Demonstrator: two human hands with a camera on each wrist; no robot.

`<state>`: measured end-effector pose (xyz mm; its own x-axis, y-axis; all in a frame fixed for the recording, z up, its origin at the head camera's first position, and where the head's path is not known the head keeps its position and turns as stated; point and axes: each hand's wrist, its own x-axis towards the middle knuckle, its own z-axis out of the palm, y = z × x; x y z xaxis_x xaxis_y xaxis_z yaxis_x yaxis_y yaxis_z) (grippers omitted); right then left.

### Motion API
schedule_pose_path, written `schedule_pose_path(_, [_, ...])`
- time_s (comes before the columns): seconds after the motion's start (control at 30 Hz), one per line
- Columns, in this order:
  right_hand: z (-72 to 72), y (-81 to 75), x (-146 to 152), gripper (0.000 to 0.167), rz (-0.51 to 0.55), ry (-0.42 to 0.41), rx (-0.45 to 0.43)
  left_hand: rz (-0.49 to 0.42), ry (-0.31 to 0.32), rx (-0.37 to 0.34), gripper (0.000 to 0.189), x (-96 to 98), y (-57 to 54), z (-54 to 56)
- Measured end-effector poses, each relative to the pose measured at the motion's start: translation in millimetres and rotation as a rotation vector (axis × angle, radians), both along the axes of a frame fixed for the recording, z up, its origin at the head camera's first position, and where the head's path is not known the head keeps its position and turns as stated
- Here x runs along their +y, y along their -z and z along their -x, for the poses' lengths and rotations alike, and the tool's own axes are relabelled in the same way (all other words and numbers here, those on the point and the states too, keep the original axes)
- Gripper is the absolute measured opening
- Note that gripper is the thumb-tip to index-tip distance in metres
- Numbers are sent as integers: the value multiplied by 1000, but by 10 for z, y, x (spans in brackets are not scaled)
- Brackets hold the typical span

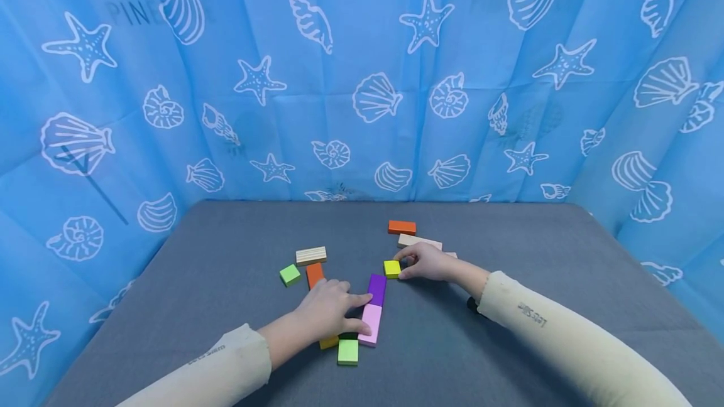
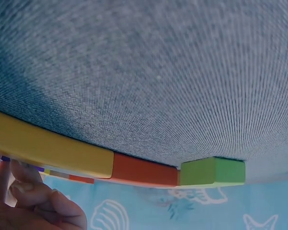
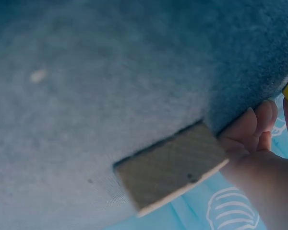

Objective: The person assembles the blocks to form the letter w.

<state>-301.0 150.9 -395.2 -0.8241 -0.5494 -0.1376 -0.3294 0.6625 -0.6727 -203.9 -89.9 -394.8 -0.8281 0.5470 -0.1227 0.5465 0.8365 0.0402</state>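
A small yellow block (image 1: 392,269) is pinched between the thumb and fingers of my right hand (image 1: 427,262). Just in front of it lie a purple block (image 1: 377,290) and a pink block (image 1: 370,324), end to end in a row. My left hand (image 1: 328,309) reaches over from the left, its index fingertip at the purple block and its thumb on the pink one. Beneath that hand are an orange-red block (image 1: 315,274), a mustard-yellow block (image 2: 53,146) and a dark block (image 1: 348,335), all partly hidden. A light green block (image 1: 347,352) lies at the near end.
Left of the row are another green block (image 1: 290,275) and a striped wooden block (image 1: 311,255). Behind my right hand lie an orange block (image 1: 402,227) and a plain wooden block (image 1: 420,242). A blue shell-patterned curtain (image 1: 362,80) hangs behind the grey table (image 1: 481,357).
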Motion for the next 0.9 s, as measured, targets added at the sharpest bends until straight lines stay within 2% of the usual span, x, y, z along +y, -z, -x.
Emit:
schedule_pose_path(0.3, [-10, 2, -17, 35, -29, -36, 15, -16, 6, -5, 65, -6, -9, -6])
schedule_pose_path(0.7, [-6, 7, 4, 36, -33, -10, -11, 26, -1, 16, 69, 18, -16, -21])
schedule_pose_path(0.9, [-2, 10, 2, 36, -33, -6, -17, 15, -6, 1, 67, 17, -18, -19])
